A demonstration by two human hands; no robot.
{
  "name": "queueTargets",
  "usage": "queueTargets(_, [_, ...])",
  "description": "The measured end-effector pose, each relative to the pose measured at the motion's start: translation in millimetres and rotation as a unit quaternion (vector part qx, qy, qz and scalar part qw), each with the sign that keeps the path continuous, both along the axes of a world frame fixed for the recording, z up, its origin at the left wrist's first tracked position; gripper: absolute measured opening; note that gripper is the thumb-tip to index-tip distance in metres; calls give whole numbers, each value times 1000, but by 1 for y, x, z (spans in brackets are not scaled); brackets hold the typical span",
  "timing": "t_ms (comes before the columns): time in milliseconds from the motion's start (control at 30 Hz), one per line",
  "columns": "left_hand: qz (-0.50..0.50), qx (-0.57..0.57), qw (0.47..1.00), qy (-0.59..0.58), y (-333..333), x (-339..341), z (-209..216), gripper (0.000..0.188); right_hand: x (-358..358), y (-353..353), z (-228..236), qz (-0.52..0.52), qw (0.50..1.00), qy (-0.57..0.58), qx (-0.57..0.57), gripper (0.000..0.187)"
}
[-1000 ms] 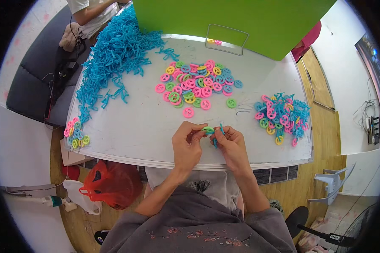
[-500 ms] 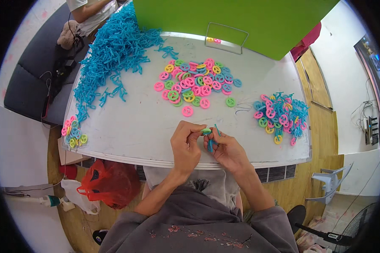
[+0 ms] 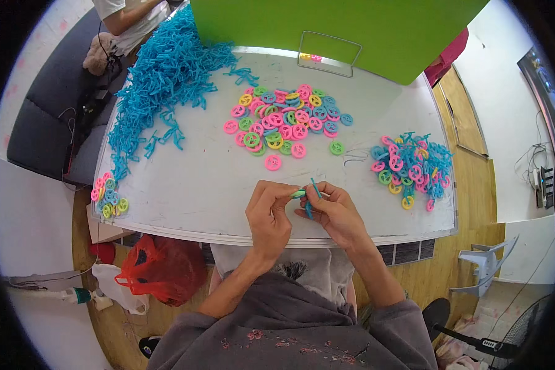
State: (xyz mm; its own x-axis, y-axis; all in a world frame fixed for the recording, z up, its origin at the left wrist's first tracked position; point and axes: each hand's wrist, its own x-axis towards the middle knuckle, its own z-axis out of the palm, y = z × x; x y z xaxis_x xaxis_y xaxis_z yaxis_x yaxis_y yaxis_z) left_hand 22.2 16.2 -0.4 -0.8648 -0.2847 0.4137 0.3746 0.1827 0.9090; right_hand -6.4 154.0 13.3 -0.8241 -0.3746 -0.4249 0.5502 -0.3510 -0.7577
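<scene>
Near the front edge of the white table, my left hand [image 3: 269, 216] pinches a small green plastic wheel [image 3: 298, 194] between thumb and fingers. My right hand [image 3: 339, 216] grips a blue plastic stick piece [image 3: 309, 208], its thin end pointing up. Wheel and stick meet between my fingertips; whether they are joined I cannot tell. Beyond my hands lies a loose pile of pink, green, yellow and blue wheels [image 3: 273, 163]. To the right sits a heap of blue pieces with wheels on them [image 3: 407, 166].
A large mound of blue stick pieces [image 3: 166, 74] covers the table's far left. A small cluster of wheels [image 3: 108, 196] lies at the left corner. A green board [image 3: 339, 31] with a wire frame [image 3: 330, 54] stands at the back. A person [image 3: 126, 21] is at the far left.
My right hand has turned slightly and its fingers have closed more around the blue piece. My left hand has shifted a little, still pinching the green wheel.
</scene>
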Motion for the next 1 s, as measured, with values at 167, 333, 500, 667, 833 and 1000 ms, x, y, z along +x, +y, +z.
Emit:
queueTargets(167, [-2,-6,1000,10,-1,-1,-1,21,2,-1,-4,1,1000,-31,0,17])
queueTargets(333, [-5,-13,1000,-5,-4,1,-3,23,3,-2,-8,12,993,-84,-83,15])
queueTargets(500, [-3,-5,1000,-14,-2,1,-3,15,1,-3,-12,16,988,-110,-106,14])
queueTargets(667, [63,-74,995,-2,4,-1,1,15,7,-12,-11,-36,986,-121,-112,17])
queueTargets(833, [53,-72,996,-25,4,1,3,15,7,-9,-12,-38,981,-141,-128,19])
queueTargets(1000, [38,-40,997,-59,3,2,-1,12,7,-10,-4,-49,972,-181,-144,20])
